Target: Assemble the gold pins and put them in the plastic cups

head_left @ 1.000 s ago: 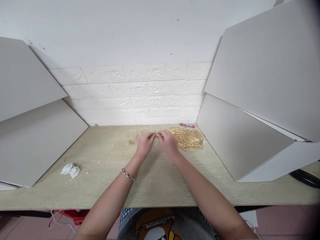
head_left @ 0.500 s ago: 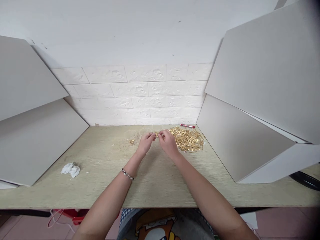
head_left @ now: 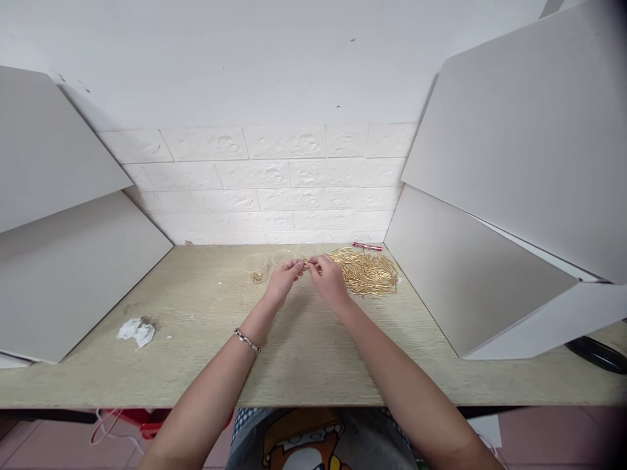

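Both hands meet above the middle of the table, fingertips almost touching. My left hand (head_left: 285, 277), with a chain bracelet at the wrist, is closed in a pinch. Opposite it, my right hand (head_left: 327, 274) pinches too. Small gold pieces (head_left: 306, 262) show between the fingertips; their exact form is too small to make out. Just right of my right hand lies a wide heap of thin gold sticks (head_left: 369, 273). Left of my left hand sits a small cluster of gold bits (head_left: 257, 277). Thin clear rings (head_left: 255, 262) lie behind the hands.
A red tube-shaped item (head_left: 367, 247) lies behind the heap, near the brick-patterned wall (head_left: 267, 175). Crumpled white tissue (head_left: 137, 331) rests on the table (head_left: 196, 378) at left. Grey-white panels (head_left: 98, 261) stand on the left, and matching panels (head_left: 480, 267) on the right.
The fingers of my right hand have shifted slightly at the pinch. Otherwise both hands keep their place, and the view has moved a little.
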### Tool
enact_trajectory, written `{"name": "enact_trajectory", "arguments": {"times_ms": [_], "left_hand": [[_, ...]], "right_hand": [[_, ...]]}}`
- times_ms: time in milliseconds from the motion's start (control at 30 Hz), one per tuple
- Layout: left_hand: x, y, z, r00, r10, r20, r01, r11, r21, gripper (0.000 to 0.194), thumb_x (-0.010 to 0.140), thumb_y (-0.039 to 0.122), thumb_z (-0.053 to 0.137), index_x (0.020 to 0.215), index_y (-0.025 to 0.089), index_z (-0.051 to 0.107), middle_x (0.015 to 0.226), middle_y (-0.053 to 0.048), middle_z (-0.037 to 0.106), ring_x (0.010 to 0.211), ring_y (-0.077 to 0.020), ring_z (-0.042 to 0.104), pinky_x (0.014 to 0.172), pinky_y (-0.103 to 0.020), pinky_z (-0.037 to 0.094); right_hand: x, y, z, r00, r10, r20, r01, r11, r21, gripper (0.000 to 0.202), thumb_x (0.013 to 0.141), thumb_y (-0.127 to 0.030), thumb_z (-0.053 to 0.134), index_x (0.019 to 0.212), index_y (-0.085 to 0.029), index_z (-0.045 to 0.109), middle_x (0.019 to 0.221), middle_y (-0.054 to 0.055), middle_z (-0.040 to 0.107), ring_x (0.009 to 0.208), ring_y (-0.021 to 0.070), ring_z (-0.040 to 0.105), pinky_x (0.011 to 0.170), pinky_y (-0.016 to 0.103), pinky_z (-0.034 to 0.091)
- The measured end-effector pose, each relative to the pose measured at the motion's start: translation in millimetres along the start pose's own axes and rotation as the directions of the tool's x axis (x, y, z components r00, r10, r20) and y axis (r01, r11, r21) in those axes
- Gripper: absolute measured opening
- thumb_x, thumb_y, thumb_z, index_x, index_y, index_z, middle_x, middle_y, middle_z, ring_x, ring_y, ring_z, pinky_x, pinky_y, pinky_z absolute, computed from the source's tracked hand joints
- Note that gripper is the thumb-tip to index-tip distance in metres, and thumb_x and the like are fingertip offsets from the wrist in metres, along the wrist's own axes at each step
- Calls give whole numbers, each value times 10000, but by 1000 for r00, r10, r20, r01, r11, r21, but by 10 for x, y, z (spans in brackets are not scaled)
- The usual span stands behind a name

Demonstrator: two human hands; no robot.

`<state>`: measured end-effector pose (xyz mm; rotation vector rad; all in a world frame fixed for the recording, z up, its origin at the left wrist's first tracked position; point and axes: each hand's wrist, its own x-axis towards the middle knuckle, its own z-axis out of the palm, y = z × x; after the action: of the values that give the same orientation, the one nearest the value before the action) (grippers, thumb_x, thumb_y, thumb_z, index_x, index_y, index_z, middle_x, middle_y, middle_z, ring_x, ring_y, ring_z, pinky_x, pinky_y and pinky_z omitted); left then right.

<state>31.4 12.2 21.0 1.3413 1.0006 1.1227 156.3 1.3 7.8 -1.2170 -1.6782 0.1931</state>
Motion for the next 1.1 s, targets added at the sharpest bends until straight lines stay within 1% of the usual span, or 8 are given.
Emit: {"name": "enact_trajectory", "arguments": {"times_ms": [233, 433, 567, 767, 933, 1033, 1100], "left_hand": [[-18, 36, 5, 999, -2, -34, 3, 999, 39, 239, 657, 385, 599, 679, 146, 601, 635, 8, 535, 583, -86, 401, 582, -220, 316], [-26, 46, 5, 1000, 8, -15, -7, 999, 54, 239, 653, 377, 615, 716, 149, 646, 681, -10, 587, 607, -95, 426, 620, -229, 342], [-36, 64, 7, 1000, -6, -11, 6, 999, 48, 236, 648, 369, 629, 739, 154, 663, 716, -18, 610, 631, -102, 447, 639, -234, 353], [-43, 91, 13, 1000, -11, 5, 10, 999, 32, 242, 629, 369, 645, 734, 153, 675, 740, -27, 629, 648, -108, 466, 662, -244, 365], [-32, 82, 14, 1000, -6, 2, 6, 999, 53, 267, 625, 383, 640, 747, 148, 676, 748, -35, 635, 646, -111, 467, 651, -243, 364], [-30, 71, 14, 1000, -12, 2, 12, 998, 55, 263, 631, 381, 633, 750, 150, 672, 738, -29, 628, 625, -100, 452, 640, -235, 358], [-30, 63, 13, 1000, -19, -9, 20, 998, 57, 259, 629, 379, 634, 750, 153, 668, 731, -22, 622, 611, -93, 443, 632, -231, 355]], "right_hand": [[0, -15, -15, 1000, 11, -19, -11, 1000, -25, 151, 803, -229, 452, 790, -179, 594, 808, 48, 609, 778, 162, 539, 711, 289, 413], [-6, -35, -34, 999, 21, -32, -24, 996, -91, 156, 808, -233, 452, 786, -175, 596, 808, 45, 619, 768, 163, 544, 706, 287, 404], [-3, -45, -43, 999, 35, -35, -39, 994, -104, 160, 806, -239, 450, 777, -181, 597, 798, 42, 620, 752, 163, 541, 692, 285, 399], [-2, -56, -47, 996, 76, -37, -79, 994, -70, 153, 790, -242, 466, 762, -182, 604, 780, 37, 623, 708, 151, 535, 664, 275, 396], [4, -55, -45, 994, 102, -43, -103, 994, -41, 154, 775, -241, 475, 741, -178, 611, 759, 30, 627, 672, 140, 528, 638, 266, 391], [14, -42, -38, 991, 130, -34, -130, 991, -3, 157, 767, -239, 475, 739, -180, 619, 754, 29, 631, 673, 140, 534, 637, 268, 398], [23, -30, -30, 987, 159, -26, -157, 986, 53, 152, 756, -237, 483, 735, -179, 622, 755, 31, 636, 684, 142, 546, 646, 271, 412]]}}
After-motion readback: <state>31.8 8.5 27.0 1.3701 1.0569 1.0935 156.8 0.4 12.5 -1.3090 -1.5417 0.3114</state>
